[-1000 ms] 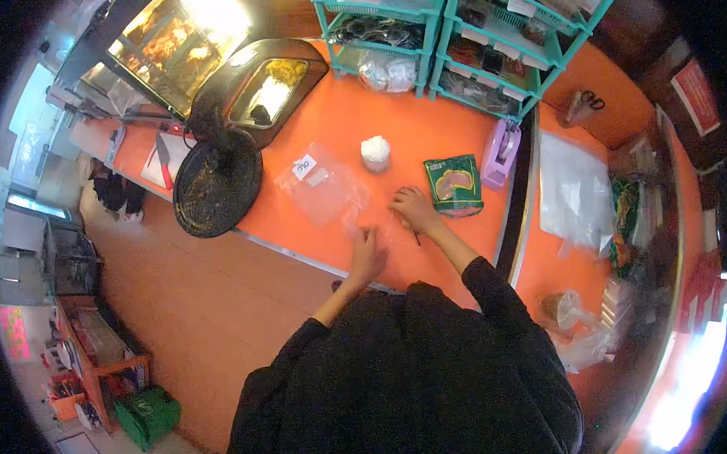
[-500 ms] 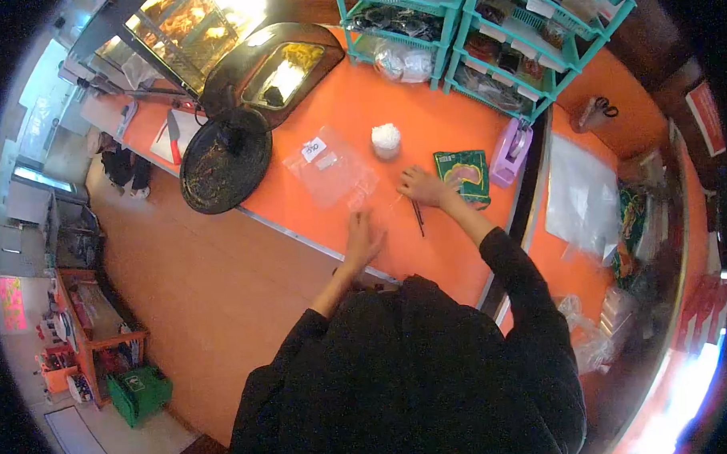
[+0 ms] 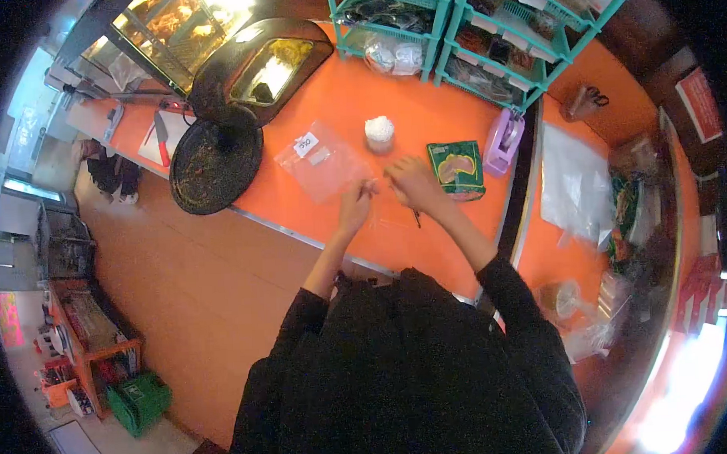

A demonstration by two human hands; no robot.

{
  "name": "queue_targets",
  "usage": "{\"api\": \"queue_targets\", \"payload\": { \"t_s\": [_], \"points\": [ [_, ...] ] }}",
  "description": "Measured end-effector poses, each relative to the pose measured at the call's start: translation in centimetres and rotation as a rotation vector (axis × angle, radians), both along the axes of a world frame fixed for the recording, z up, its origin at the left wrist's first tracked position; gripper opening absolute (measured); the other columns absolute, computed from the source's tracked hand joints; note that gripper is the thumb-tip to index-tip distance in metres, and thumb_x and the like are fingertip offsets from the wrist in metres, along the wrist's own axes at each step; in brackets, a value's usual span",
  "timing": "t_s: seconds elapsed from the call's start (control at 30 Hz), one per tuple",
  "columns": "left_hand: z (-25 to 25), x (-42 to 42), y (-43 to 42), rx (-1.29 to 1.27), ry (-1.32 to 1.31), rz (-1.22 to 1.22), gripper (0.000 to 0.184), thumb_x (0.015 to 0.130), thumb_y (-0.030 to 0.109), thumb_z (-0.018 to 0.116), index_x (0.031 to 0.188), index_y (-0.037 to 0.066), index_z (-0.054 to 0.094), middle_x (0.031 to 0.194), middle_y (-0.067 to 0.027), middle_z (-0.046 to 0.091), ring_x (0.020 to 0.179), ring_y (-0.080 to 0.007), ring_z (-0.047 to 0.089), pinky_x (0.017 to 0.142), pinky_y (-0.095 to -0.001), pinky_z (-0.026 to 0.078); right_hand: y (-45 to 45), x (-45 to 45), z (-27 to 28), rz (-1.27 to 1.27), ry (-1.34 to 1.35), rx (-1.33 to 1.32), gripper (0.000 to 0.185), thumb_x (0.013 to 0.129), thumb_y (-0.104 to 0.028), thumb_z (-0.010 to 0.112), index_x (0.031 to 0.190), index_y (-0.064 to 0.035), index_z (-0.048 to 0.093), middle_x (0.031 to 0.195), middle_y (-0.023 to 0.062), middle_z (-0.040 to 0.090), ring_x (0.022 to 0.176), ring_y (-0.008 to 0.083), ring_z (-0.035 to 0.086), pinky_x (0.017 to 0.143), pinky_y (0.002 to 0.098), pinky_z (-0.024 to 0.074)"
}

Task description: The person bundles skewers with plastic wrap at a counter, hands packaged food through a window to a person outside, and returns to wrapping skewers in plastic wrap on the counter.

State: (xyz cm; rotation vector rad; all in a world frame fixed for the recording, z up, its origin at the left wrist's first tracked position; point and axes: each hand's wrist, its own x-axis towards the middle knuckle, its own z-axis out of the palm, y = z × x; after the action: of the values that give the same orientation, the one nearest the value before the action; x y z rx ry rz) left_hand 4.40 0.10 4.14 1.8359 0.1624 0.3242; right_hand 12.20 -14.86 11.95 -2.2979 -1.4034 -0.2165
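My left hand (image 3: 355, 206) is closed at the lower right corner of a clear plastic bag (image 3: 321, 166) with a white label, fingertips pinched; what they hold is too small to make out. Close beside it, my right hand (image 3: 412, 183) is curled over the orange counter, its fingertips partly hidden. A thin dark stick (image 3: 417, 218) lies under that hand. Beyond both hands stands a small cup with white contents (image 3: 379, 134). The green packet (image 3: 458, 171) lies right of my right hand.
A purple tape dispenser (image 3: 504, 143) stands near the counter's dark strip. Teal basket racks (image 3: 493, 50) are at the back. On the left are a round dark pan (image 3: 217, 164) and a red-handled knife (image 3: 163, 142). Clear plastic sheets (image 3: 572, 184) lie at right.
Both hands have come closer together and moved up the counter toward the cup. My left fingertips are now at the bag's corner. The dark stick is more covered than half a second ago.
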Motion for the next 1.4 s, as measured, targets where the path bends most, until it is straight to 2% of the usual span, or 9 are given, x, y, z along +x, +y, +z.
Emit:
{"api": "queue_targets", "payload": {
  "t_s": [0.13,0.23,0.37,0.73,0.87,1.07,1.13,1.33,1.4],
  "points": [
    [-5.3,-3.0,3.1,-0.326,0.28,0.14,0.03,0.093,0.027,0.045,0.076,0.007,0.056,0.059,0.0016,0.045,0.053,-0.006,0.043,0.046,-0.0224,0.031,-2.1,-4.7,-6.1,-0.213,0.417,-0.371,0.006,0.063,-0.008,0.061,0.065,-0.0029,0.06,0.075,0.0147,0.058,0.077,0.0329,0.057,0.069,0.0415,0.0459],
    [-4.9,-5.8,3.5,-0.77,0.411,0.149,0.029,0.092,0.03,0.047,0.075,0.008,0.055,0.06,0.0015,0.046,0.056,-0.0051,0.044,0.047,-0.0221,0.031,-3.4,-7.9,-8.6,-0.218,0.293,-0.372,0.007,0.066,-0.009,0.057,0.069,-0.0026,0.056,0.074,0.0149,0.057,0.066,0.0353,0.056,0.06,0.0452,0.0451],
    [-5.4,-7.4,2.5,-0.754,0.416,0.197,0.029,0.093,0.027,0.046,0.072,0.008,0.053,0.063,0.0019,0.047,0.056,-0.0059,0.043,0.048,-0.0224,0.032,-3.7,-9.9,-10.5,-0.352,0.183,-0.136,0.007,0.067,-0.008,0.055,0.067,-0.0008,0.054,0.075,0.0152,0.057,0.068,0.0359,0.056,0.063,0.0445,0.0466],
    [2.8,-4.5,-1.0,0.268,-0.26,-0.203,0.014,0.089,0.011,0.046,0.091,0.0,0.056,0.077,-0.018,0.056,0.076,-0.0278,0.06,0.061,-0.0345,0.045,-2.5,-9.3,-6.9,-0.267,0.432,0.136,0.014,0.068,-0.009,0.063,0.077,-0.0013,0.056,0.076,0.0145,0.056,0.067,0.0303,0.058,0.06,0.0388,0.0471],
    [-0.3,-5.4,-1.0,0.295,0.066,-0.282,0.013,0.088,0.011,0.048,0.092,0.001,0.056,0.074,-0.0148,0.055,0.071,-0.0191,0.057,0.064,-0.0332,0.044,-1.4,-7.5,-5.1,-0.257,0.593,0.281,0.019,0.069,-0.009,0.066,0.086,-0.0023,0.06,0.078,0.0133,0.058,0.068,0.0283,0.059,0.061,0.0346,0.0483],
    [-3.8,-6.0,0.7,0.061,0.049,-0.033,0.018,0.09,0.016,0.046,0.083,0.001,0.052,0.059,-0.0071,0.047,0.053,-0.018,0.047,0.048,-0.0306,0.036,-1.2,-4.7,-11.3,-0.337,0.359,0.115,0.014,0.074,-0.01,0.06,0.086,-0.0022,0.06,0.081,0.0141,0.06,0.076,0.0298,0.059,0.069,0.0375,0.0479],
    [-5.8,-6.6,1.4,-0.397,0.346,0.019,0.02,0.091,0.022,0.047,0.083,0.004,0.052,0.058,0.001,0.04,0.052,-0.0105,0.039,0.047,-0.0262,0.032,-0.7,-4.6,-11.8,-0.319,0.264,0.002,0.013,0.075,-0.01,0.058,0.085,-0.002,0.06,0.082,0.0145,0.06,0.079,0.0305,0.059,0.072,0.0387,0.0475],
    [-4.6,-6.8,1.7,-0.837,0.273,0.139,0.019,0.092,0.023,0.048,0.086,0.006,0.054,0.062,0.0038,0.042,0.054,-0.0088,0.041,0.049,-0.0236,0.033,0.7,-4.9,-11.1,-0.348,0.116,-0.025,0.014,0.074,-0.013,0.061,0.08,-0.0005,0.06,0.081,0.0158,0.061,0.078,0.0298,0.06,0.069,0.0381,0.0475],
    [-3.0,-6.2,0.8,-0.836,0.338,0.22,0.021,0.093,0.024,0.046,0.093,0.006,0.056,0.061,0.0048,0.039,0.053,-0.0076,0.039,0.05,-0.0214,0.033,1.6,-5.9,-8.5,-0.517,0.695,0.177,0.018,0.073,-0.016,0.065,0.077,0.0006,0.06,0.074,0.0138,0.061,0.067,0.0238,0.059,0.063,0.0327,0.0465]
  ]
}}
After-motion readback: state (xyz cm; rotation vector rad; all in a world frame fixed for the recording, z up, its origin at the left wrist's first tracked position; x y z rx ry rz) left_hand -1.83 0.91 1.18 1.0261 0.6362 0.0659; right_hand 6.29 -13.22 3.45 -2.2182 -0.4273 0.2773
